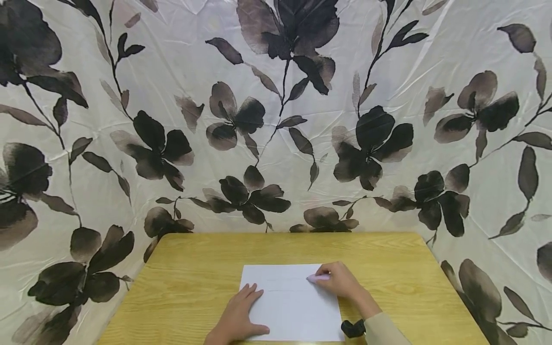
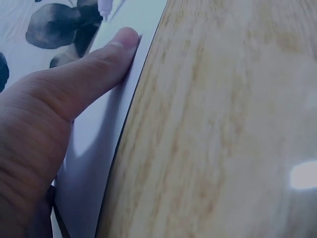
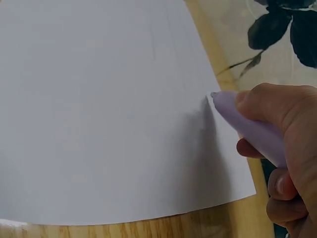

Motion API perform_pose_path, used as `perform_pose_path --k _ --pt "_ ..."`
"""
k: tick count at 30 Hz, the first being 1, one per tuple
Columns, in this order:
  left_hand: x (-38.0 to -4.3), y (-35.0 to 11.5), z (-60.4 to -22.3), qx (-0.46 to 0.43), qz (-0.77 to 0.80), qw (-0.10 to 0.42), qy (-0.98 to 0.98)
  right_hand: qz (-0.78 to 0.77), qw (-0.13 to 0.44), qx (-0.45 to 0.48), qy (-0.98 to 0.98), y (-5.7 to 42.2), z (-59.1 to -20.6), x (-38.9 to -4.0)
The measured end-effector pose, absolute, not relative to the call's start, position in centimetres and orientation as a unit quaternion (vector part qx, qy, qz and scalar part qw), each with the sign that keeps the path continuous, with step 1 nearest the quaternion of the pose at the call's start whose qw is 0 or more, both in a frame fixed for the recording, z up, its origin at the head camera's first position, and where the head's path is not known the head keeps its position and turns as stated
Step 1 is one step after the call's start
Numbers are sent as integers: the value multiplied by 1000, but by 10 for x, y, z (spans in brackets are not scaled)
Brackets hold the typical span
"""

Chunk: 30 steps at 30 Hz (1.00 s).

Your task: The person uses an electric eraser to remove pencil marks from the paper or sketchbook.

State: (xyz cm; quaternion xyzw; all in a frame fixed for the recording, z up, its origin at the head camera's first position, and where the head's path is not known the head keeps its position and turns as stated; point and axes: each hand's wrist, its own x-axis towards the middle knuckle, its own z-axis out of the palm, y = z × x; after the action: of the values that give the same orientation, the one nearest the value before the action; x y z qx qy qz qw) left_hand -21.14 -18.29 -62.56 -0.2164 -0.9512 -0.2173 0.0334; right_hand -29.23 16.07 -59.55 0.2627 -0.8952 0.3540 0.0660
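A white sheet of paper (image 1: 293, 311) lies flat on the wooden table, with faint lines across its upper part. My left hand (image 1: 241, 314) rests on the sheet's left side, fingers spread. In the left wrist view its thumb (image 2: 99, 69) presses near the paper's edge. At the upper right of the sheet my right hand (image 1: 340, 282) grips a lavender pen-like tool (image 1: 319, 277). Seen from the right wrist, this tool (image 3: 252, 126) has a small greyish tip at the paper, close to the edge. I cannot tell whether the tip marks or cuts.
The yellow wooden table (image 1: 189, 268) extends around the sheet on all sides. Behind it and along its sides hangs a pale cloth (image 1: 310, 158) with dark flowers. A black object (image 1: 353, 328) sits by the right sleeve (image 1: 385, 329), beside the sheet's lower right corner.
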Motion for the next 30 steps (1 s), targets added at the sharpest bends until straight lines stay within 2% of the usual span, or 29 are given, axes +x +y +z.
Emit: perform_pose_path --k 11,30 --pt "-223 -176 -627 -221 -221 33 -949 395 35 184 -899 167 -591 -294" --pt "-217 -184 -636 -217 -228 48 -948 411 43 209 -886 161 -594 -288"
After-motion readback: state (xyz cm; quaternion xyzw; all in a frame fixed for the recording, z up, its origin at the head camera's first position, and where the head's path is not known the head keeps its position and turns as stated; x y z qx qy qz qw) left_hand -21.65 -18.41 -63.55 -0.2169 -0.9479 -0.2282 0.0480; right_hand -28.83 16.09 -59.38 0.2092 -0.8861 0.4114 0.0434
